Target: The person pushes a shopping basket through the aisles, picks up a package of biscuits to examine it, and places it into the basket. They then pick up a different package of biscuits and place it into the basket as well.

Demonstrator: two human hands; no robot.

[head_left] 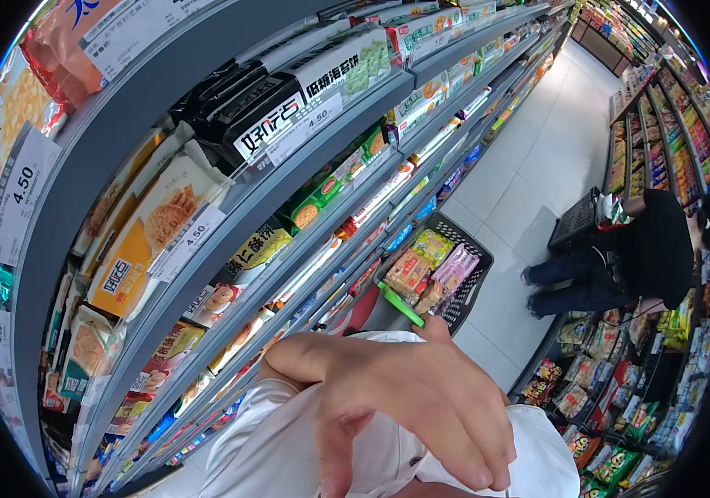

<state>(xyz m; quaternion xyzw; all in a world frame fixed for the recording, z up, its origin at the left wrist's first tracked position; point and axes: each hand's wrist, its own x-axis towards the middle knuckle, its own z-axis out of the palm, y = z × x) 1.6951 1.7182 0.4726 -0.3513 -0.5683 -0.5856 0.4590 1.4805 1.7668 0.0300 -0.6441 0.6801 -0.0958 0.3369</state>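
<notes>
My left hand [421,394] reaches across in front of my white shirt, its back toward the camera. The fingers are loosely bent and the thumb stands apart from them, with nothing seen between. Beyond it, partly covered, my right hand [433,329] is closed on the bright green handle [401,304] of a dark shopping basket [475,270]. In the basket lie a yellow snack pack [434,246], an orange-tan packet [409,274] and a pink packet [456,266].
Along the left runs a tall grey shelf [247,195] with packed biscuits and price tags, including black packets [243,112] and an orange-white packet [152,228]. A person in dark clothes [654,253] stands across the tiled aisle [529,149] beside another basket [575,220]. Snack racks [612,373] line the right.
</notes>
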